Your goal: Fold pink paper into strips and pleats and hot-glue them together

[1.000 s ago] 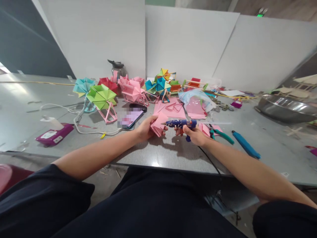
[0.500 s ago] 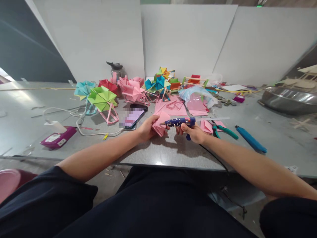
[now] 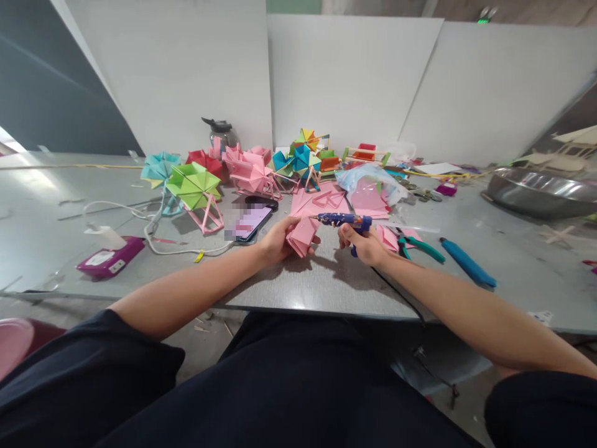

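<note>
A wide grey tabletop (image 3: 298, 289) was seen, backed by white panels. A steel basin (image 3: 541, 193) was noted at the far right. Finished paper pinwheel models were clustered at the back, among them a green one (image 3: 193, 184) on a pink stand and a pink one (image 3: 249, 172). Loose pink sheets (image 3: 321, 202) and a clear plastic bag (image 3: 368, 180) were spread behind the hands. A phone (image 3: 249, 223) was lying just left of the work, a magenta pack (image 3: 109, 258) farther left, and green-handled pliers (image 3: 417, 244) with a blue-handled tool (image 3: 467, 262) to the right.

A folded pink paper piece (image 3: 303, 233) was held just above the tabletop near its front edge, gripped by the closed fingers of the left hand (image 3: 275, 242). A blue glue gun (image 3: 342, 219) was gripped in the right hand (image 3: 366, 244), fingers wrapped round the handle, nozzle pointed left and raised just above the paper's upper edge, apart from it. A black cord was trailing off the tabletop's front edge.

The step in hand was judged to be gluing of the folded piece, with the nozzle lifted off between applications. The next move would call for the tip to be brought down onto a fold while the paper is kept steady, fingers clear of the hot glue.
</note>
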Demonstrator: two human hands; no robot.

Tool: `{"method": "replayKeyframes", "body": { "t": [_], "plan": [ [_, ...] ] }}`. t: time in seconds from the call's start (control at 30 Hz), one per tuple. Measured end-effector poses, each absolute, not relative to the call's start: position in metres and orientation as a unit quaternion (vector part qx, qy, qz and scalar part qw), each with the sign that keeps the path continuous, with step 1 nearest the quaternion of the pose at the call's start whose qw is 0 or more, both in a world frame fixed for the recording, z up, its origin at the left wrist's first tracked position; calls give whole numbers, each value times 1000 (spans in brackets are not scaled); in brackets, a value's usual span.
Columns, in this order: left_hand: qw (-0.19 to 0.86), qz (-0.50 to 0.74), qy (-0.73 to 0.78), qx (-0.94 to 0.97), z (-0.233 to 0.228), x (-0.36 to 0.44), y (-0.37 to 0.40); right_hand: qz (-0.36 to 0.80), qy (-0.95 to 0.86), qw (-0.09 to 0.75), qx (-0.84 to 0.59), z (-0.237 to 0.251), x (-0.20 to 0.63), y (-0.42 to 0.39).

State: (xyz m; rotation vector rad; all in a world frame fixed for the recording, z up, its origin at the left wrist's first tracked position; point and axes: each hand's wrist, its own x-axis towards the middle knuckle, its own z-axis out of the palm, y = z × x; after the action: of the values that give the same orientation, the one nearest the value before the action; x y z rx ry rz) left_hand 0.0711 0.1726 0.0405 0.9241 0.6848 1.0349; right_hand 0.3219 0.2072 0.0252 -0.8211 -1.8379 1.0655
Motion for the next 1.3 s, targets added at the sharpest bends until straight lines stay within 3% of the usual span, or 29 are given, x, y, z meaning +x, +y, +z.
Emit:
{"method": "replayKeyframes", "body": {
  "t": [0.73,1.0,1.3],
  "plan": [
    [719,510,317,349,46,70,174,407,-771,373,-318,21,318,200],
    [717,494,293,395,44,68,176,351,-747,415,-384,26,320,200],
    [719,500,296,380,47,68,175,362,-744,452,-334,23,321,205]
  ]
}}
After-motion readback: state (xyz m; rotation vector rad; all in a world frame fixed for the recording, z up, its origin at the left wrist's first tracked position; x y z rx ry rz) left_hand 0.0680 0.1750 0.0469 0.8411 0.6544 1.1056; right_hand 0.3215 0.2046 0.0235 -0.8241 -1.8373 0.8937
